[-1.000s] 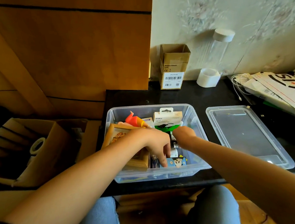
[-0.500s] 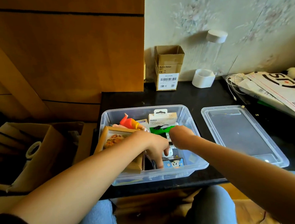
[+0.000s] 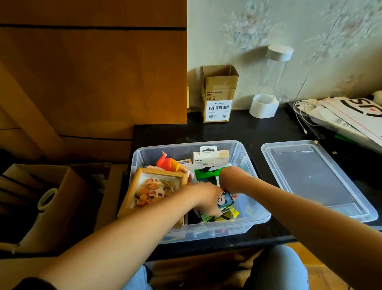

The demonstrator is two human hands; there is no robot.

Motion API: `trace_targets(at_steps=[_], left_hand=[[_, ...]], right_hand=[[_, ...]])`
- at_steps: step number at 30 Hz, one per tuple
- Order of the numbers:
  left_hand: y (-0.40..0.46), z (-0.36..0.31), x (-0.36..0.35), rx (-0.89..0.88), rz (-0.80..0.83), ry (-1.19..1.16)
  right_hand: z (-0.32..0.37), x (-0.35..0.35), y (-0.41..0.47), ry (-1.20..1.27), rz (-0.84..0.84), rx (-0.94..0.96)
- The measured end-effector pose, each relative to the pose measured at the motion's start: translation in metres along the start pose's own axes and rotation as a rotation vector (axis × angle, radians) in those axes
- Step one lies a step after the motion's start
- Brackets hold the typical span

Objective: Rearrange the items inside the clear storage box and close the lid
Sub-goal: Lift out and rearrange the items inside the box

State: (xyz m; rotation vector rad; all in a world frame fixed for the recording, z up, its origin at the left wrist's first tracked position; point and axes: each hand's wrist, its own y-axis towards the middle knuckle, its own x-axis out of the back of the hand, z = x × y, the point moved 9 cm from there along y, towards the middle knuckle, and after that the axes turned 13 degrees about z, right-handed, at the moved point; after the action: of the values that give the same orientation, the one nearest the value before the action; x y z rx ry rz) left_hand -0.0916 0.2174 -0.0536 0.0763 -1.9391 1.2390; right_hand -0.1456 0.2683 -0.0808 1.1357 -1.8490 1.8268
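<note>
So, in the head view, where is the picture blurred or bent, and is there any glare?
Head view: the wide lens bends the cabinet edges and wall lines; the left hand and right hand inside the clear storage box are smeared, so their grip is unclear; soft glare sits on the lid; the bottle throws a shadow on the wall.

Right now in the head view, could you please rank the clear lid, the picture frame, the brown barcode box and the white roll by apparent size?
1. clear lid
2. picture frame, partly covered by an arm
3. brown barcode box
4. white roll
The last two stand farther back, so their true sizes are unsure.
</note>
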Motion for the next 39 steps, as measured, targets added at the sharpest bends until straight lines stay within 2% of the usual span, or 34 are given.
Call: trace_targets(at_steps=[2,3,7,10,12,13,16,19,21,23,27,30,32,35,39], left_hand=[[-0.003,0.002,0.007,0.002,-0.069,-0.006],[-0.006,0.004,0.012,-0.009,-0.091,-0.041],[-0.037,0.017,0.050,-0.136,-0.295,-0.265],[-0.070,0.046,0.074,-0.218,-0.453,-0.609],[-0.087,0.077,0.079,-0.195,-0.535,-0.845],[-0.093,0.093,0.078,-0.174,-0.567,-0.951],[-0.100,0.135,0.064,-0.075,-0.593,-1.231],[-0.103,0.165,0.048,0.045,-0.615,-1.359],[-0.107,0.178,0.041,0.158,-0.646,-1.320],[-0.111,0.185,0.039,0.313,-0.667,-1.106],[-0.113,0.184,0.044,0.496,-0.695,-0.736],[-0.113,0.181,0.048,0.580,-0.681,-0.588],[-0.116,0.177,0.054,0.542,-0.763,-0.541],[-0.121,0.162,0.069,0.392,-0.920,-0.421],[-0.106,0.155,0.068,0.368,-0.805,-0.387]], right_hand=[[-0.001,0.006,-0.001,0.074,-0.016,0.006],[-0.004,0.012,-0.003,0.194,-0.064,0.007],[-0.035,0.032,-0.008,0.904,-0.233,-0.004],[-0.040,0.033,-0.008,1.325,-0.211,0.044],[-0.031,0.024,-0.008,1.456,-0.119,0.066],[-0.027,0.022,-0.007,1.359,-0.098,0.064],[-0.014,0.017,-0.007,0.859,-0.070,0.057],[0.001,0.002,-0.007,0.424,0.069,0.051],[0.004,-0.004,-0.005,0.288,0.090,0.033],[0.005,-0.002,-0.005,0.154,0.036,0.028],[0.008,-0.005,0.000,0.079,-0.037,0.090],[0.016,-0.012,0.002,0.024,-0.047,0.136],[0.019,-0.012,0.003,-0.004,-0.098,0.128],[0.022,-0.010,0.003,-0.013,-0.126,0.120],[0.020,-0.007,0.000,-0.009,-0.083,0.127]])
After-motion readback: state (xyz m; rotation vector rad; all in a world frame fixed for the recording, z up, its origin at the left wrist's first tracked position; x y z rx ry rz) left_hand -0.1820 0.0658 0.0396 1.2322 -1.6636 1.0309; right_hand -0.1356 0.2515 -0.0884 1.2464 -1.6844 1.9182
